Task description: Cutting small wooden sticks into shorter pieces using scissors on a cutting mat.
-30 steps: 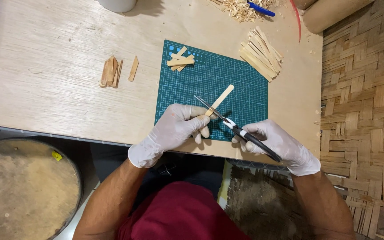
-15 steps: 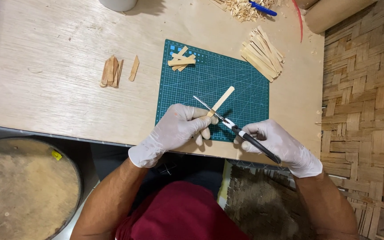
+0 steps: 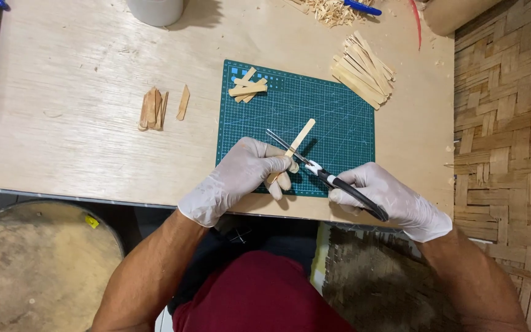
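My left hand [image 3: 241, 175], in a white glove, pinches the near end of a flat wooden stick [image 3: 301, 136] that slants up and away over a green cutting mat [image 3: 333, 123]. My right hand [image 3: 388, 197], also gloved, grips the black handles of a pair of long-nosed pliers [image 3: 314, 167]. The thin jaws cross the stick near its middle.
On the mat's far left corner lie several cut stick pieces [image 3: 247, 86]. A pile of whole sticks [image 3: 362, 69] rests right of the mat, and short offcuts [image 3: 158, 107] lie to its left. A white cup [image 3: 155, 9] and wood shavings [image 3: 330, 9] sit at the far edge. A round drum [image 3: 38, 264] stands below left.
Both hands and the tool hold nearly the same place; the pliers' jaws stay across the stick. Only a slight shift of view.
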